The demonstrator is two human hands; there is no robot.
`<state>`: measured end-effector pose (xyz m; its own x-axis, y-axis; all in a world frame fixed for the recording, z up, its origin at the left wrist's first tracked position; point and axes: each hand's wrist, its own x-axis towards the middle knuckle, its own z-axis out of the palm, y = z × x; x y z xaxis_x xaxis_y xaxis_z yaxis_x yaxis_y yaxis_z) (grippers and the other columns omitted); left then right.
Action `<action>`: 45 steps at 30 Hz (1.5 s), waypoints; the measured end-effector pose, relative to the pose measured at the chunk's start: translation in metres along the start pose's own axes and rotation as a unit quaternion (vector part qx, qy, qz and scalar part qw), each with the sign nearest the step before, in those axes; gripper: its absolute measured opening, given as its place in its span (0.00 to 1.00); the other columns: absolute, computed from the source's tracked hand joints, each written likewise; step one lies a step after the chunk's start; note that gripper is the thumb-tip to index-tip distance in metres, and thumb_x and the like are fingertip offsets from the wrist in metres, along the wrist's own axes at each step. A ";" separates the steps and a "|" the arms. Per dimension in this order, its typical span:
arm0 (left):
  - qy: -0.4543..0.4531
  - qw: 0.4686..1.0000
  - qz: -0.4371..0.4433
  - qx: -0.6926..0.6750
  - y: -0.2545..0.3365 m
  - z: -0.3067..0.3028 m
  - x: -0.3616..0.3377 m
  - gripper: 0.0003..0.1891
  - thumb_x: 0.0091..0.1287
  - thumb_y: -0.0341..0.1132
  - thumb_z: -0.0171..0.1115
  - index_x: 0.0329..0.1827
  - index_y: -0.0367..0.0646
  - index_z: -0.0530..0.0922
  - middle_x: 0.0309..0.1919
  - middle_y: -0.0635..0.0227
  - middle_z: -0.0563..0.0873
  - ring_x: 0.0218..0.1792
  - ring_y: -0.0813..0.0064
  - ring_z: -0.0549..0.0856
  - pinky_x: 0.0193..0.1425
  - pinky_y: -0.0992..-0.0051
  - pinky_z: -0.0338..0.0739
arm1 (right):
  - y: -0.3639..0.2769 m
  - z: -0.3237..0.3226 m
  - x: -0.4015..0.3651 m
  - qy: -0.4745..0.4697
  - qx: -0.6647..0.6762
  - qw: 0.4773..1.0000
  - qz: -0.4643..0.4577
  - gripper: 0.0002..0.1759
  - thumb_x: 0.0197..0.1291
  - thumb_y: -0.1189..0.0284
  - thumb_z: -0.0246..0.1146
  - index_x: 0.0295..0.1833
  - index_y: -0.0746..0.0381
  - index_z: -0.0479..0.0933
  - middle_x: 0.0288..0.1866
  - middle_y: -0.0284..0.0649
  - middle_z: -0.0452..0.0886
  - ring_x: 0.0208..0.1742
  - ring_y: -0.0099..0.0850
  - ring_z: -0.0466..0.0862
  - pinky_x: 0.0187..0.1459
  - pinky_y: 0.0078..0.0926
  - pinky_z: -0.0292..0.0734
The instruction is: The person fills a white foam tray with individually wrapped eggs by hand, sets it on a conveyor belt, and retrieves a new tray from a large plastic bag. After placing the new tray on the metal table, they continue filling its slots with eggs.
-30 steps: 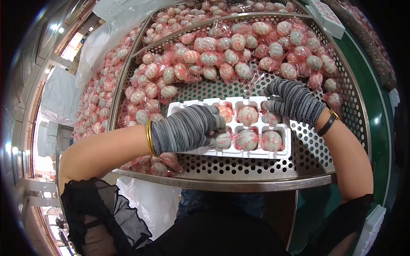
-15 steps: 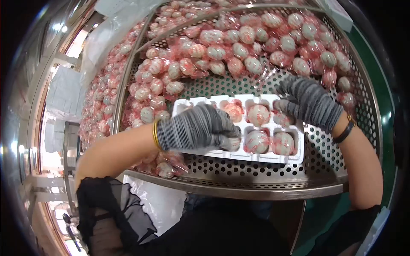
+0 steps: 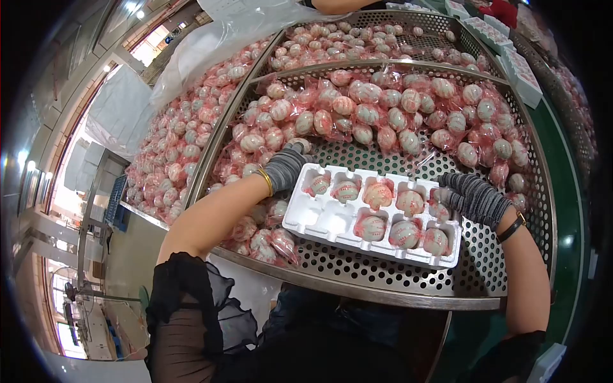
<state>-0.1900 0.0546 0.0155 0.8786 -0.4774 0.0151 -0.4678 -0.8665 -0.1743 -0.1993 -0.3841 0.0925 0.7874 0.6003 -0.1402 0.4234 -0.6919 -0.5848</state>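
Observation:
A white foam tray lies slightly slanted on the perforated metal table. Several eggs in clear wrappers with red print sit in its compartments, among them a wrapped egg in the far row. Two compartments at the near left show bare foam. My left hand, in a grey striped glove, is past the tray's left end with fingers curled at a wrapped egg on the pile's edge. My right hand, gloved alike, grips the tray's right end, its fingertips by the far-right egg.
Piled wrapped eggs spread behind the tray and down its left side. A metal rim bounds the table in front, and a divider crosses behind. More eggs lie left, filled trays at back right. Another person's arm shows at the top.
My left hand has left the tray's near row and moved left and away to the egg pile. My right hand stays at the tray's right end. The camera view has shifted.

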 end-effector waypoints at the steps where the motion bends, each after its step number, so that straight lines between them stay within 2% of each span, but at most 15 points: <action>1: -0.034 0.999 0.004 0.012 -0.001 -0.009 0.000 0.24 0.52 0.43 0.62 0.52 0.45 0.75 0.47 0.52 0.78 0.48 0.54 0.75 0.57 0.61 0.69 | -0.002 -0.002 0.000 -0.002 -0.010 1.000 0.000 0.28 0.62 0.55 0.57 0.54 0.69 0.74 0.47 0.54 0.80 0.50 0.43 0.80 0.53 0.32 0.74; 5: 0.101 0.975 -0.096 -0.174 -0.022 -0.003 -0.006 0.28 0.50 0.39 0.64 0.57 0.42 0.70 0.47 0.53 0.76 0.51 0.53 0.74 0.60 0.59 0.65 | 0.000 -0.001 -0.001 -0.003 -0.010 1.000 0.006 0.28 0.62 0.54 0.57 0.55 0.68 0.73 0.48 0.54 0.80 0.52 0.43 0.80 0.54 0.32 0.73; 7: 0.167 0.977 -0.056 0.119 -0.006 -0.023 -0.011 0.24 0.52 0.38 0.62 0.53 0.41 0.71 0.45 0.55 0.75 0.51 0.56 0.74 0.58 0.60 0.67 | 0.003 0.000 0.000 -0.011 0.012 1.000 0.001 0.27 0.62 0.58 0.58 0.56 0.71 0.72 0.50 0.55 0.79 0.53 0.41 0.79 0.54 0.31 0.72; 12: 0.006 0.969 -0.213 0.127 -0.004 0.002 0.033 0.24 0.50 0.43 0.65 0.49 0.41 0.74 0.49 0.53 0.76 0.53 0.56 0.73 0.58 0.61 0.66 | -0.003 -0.001 0.001 -0.016 0.004 1.000 -0.004 0.26 0.63 0.59 0.58 0.55 0.70 0.73 0.47 0.53 0.80 0.49 0.40 0.80 0.52 0.31 0.74; 15: 0.093 0.987 -0.115 -0.061 -0.003 -0.002 0.012 0.20 0.53 0.40 0.64 0.48 0.42 0.74 0.46 0.55 0.78 0.48 0.58 0.77 0.54 0.60 0.70 | 0.002 0.000 0.001 -0.010 -0.014 1.000 0.001 0.25 0.63 0.58 0.57 0.54 0.69 0.73 0.44 0.53 0.81 0.46 0.39 0.81 0.48 0.31 0.75; 17: 0.144 0.884 -0.135 -0.424 0.003 -0.014 0.008 0.17 0.59 0.39 0.60 0.49 0.43 0.75 0.44 0.65 0.79 0.44 0.70 0.77 0.50 0.72 0.71 | -0.003 -0.004 -0.001 -0.021 -0.004 1.000 0.004 0.25 0.63 0.57 0.57 0.54 0.68 0.74 0.43 0.53 0.81 0.44 0.39 0.82 0.48 0.31 0.75; 19: 0.174 0.651 -0.141 -0.726 0.005 -0.031 0.003 0.14 0.64 0.38 0.55 0.50 0.44 0.75 0.42 0.76 0.79 0.41 0.82 0.78 0.47 0.83 0.73 | 0.000 -0.001 0.000 -0.013 -0.010 1.000 -0.004 0.25 0.63 0.57 0.57 0.53 0.68 0.74 0.42 0.53 0.81 0.43 0.39 0.82 0.47 0.31 0.75; 20: 0.148 0.691 -0.177 -0.685 0.002 -0.049 -0.005 0.17 0.60 0.35 0.61 0.53 0.46 0.73 0.45 0.74 0.78 0.45 0.80 0.77 0.48 0.78 0.73 | 0.002 0.000 0.002 -0.010 -0.015 1.000 -0.009 0.24 0.63 0.57 0.57 0.53 0.67 0.74 0.42 0.53 0.81 0.43 0.39 0.82 0.47 0.31 0.75; 24: 0.073 0.590 -0.026 -0.804 0.048 -0.118 -0.036 0.21 0.58 0.32 0.64 0.54 0.45 0.70 0.47 0.70 0.77 0.50 0.76 0.76 0.54 0.73 0.73 | 0.000 -0.001 0.001 -0.011 -0.011 1.000 -0.004 0.23 0.63 0.58 0.57 0.53 0.67 0.74 0.44 0.52 0.81 0.44 0.39 0.82 0.47 0.30 0.76; 26: 0.078 0.599 -0.034 -0.796 0.080 -0.126 -0.049 0.18 0.58 0.29 0.65 0.50 0.44 0.70 0.45 0.70 0.78 0.50 0.76 0.78 0.55 0.73 0.75 | 0.002 -0.002 0.001 -0.022 0.008 1.000 0.005 0.28 0.62 0.54 0.56 0.55 0.68 0.73 0.47 0.53 0.80 0.50 0.42 0.80 0.53 0.32 0.73; 29: 0.126 0.780 0.015 -0.613 0.098 -0.110 -0.059 0.25 0.56 0.29 0.68 0.56 0.44 0.68 0.49 0.68 0.77 0.54 0.74 0.76 0.60 0.72 0.71 | 0.007 0.002 0.002 -0.014 0.019 1.000 -0.003 0.29 0.62 0.51 0.56 0.54 0.67 0.74 0.47 0.53 0.80 0.51 0.43 0.80 0.53 0.34 0.73; 37: -0.051 0.831 -0.103 -0.544 0.132 -0.119 -0.076 0.26 0.55 0.34 0.69 0.57 0.45 0.72 0.51 0.66 0.77 0.52 0.75 0.77 0.56 0.73 0.73 | 0.008 0.002 0.003 -0.021 0.015 1.000 0.010 0.30 0.62 0.51 0.56 0.54 0.69 0.73 0.48 0.54 0.80 0.52 0.42 0.80 0.55 0.32 0.72; 38: -0.111 0.769 -0.115 -0.619 0.134 -0.127 -0.069 0.25 0.54 0.36 0.69 0.55 0.45 0.74 0.50 0.61 0.78 0.51 0.71 0.78 0.55 0.69 0.74 | 0.009 0.004 0.002 -0.013 0.020 1.000 0.002 0.30 0.62 0.52 0.56 0.54 0.69 0.73 0.49 0.54 0.79 0.52 0.42 0.80 0.55 0.32 0.72; 42: -0.003 0.971 0.072 -0.227 0.132 -0.137 -0.044 0.27 0.50 0.44 0.69 0.53 0.45 0.77 0.46 0.58 0.73 0.49 0.59 0.75 0.57 0.63 0.69 | 0.009 0.003 0.001 0.001 0.020 1.000 -0.011 0.30 0.62 0.53 0.57 0.55 0.69 0.73 0.49 0.54 0.79 0.52 0.42 0.79 0.55 0.31 0.72; 45: -0.080 0.964 0.062 -0.247 0.126 -0.133 -0.037 0.29 0.49 0.45 0.70 0.55 0.47 0.76 0.44 0.58 0.73 0.47 0.58 0.75 0.56 0.63 0.69 | 0.008 0.002 0.002 -0.016 0.006 1.000 -0.011 0.27 0.63 0.55 0.56 0.55 0.69 0.73 0.48 0.53 0.79 0.50 0.41 0.80 0.53 0.31 0.73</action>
<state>-0.2946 -0.0565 0.1234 0.7982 -0.5873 -0.1339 -0.5245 -0.7870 0.3249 -0.1955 -0.3872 0.0857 0.7629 0.6281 -0.1531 0.4344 -0.6734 -0.5982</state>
